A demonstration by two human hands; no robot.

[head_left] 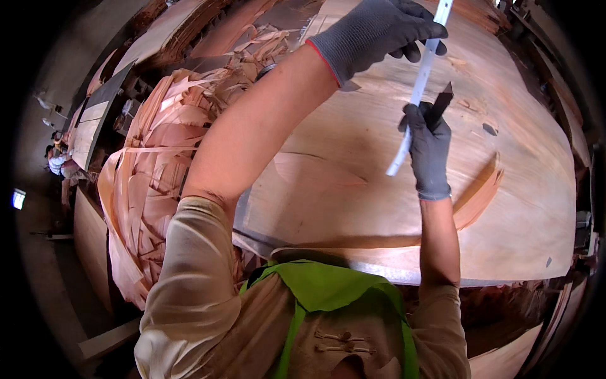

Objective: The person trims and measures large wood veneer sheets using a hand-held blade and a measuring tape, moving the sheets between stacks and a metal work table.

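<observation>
A long, narrow white strip (424, 72) with small marks along it slants over the wide, pale wood veneer sheet (341, 215). My left hand (388, 31), in a dark grey glove with a red cuff edge, has its fingers closed round the strip's upper part. Lower down, my gloved right hand (430, 148) is closed, with the strip passing by its thumb and fingers. Out of that same hand sticks a dark, flat knife blade (442, 104), pointing up and away. Its handle is hidden in the glove.
Torn veneer scraps (154, 196) are heaped left of the sheet. A loose veneer piece (481, 192) lies on the sheet beside my right wrist. Stacked veneer (167, 38) stands at the far left. Another person (57, 163) is at the far left edge.
</observation>
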